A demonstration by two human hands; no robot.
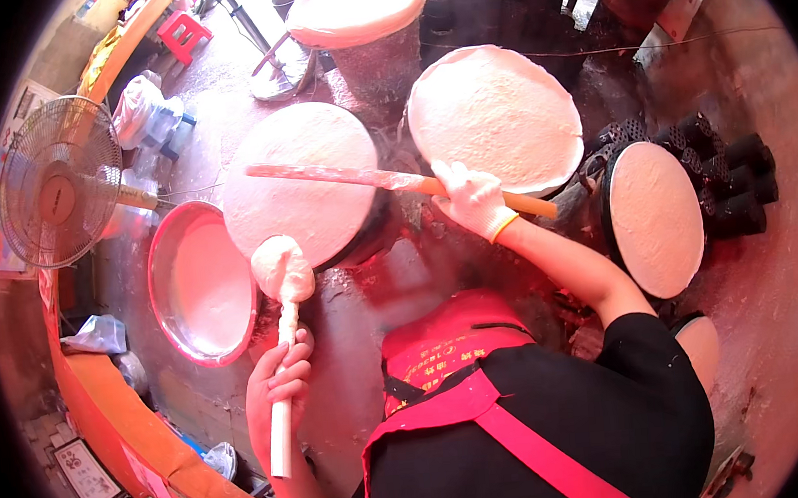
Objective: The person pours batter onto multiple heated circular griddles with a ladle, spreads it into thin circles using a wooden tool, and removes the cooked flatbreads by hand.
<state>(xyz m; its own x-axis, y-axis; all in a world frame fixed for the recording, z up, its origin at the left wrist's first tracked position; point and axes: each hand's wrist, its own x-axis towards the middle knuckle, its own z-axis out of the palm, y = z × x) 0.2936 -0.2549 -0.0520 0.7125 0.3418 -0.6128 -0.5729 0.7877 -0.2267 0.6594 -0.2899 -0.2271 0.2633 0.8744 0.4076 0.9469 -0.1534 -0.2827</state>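
Left hand [278, 378] grips ladle [281, 276]; right hand [471, 198] extended, clasping stick [338, 175].

A grimy floor [769, 251] carries round griddles [301, 177] and a batter basin [200, 283].

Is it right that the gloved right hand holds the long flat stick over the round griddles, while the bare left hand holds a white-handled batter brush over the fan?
Not quite. The head view shows the left hand holding the batter brush at the edge of a batter-coated griddle, beside the red basin, not over the fan. The gloved right hand does hold the stick.
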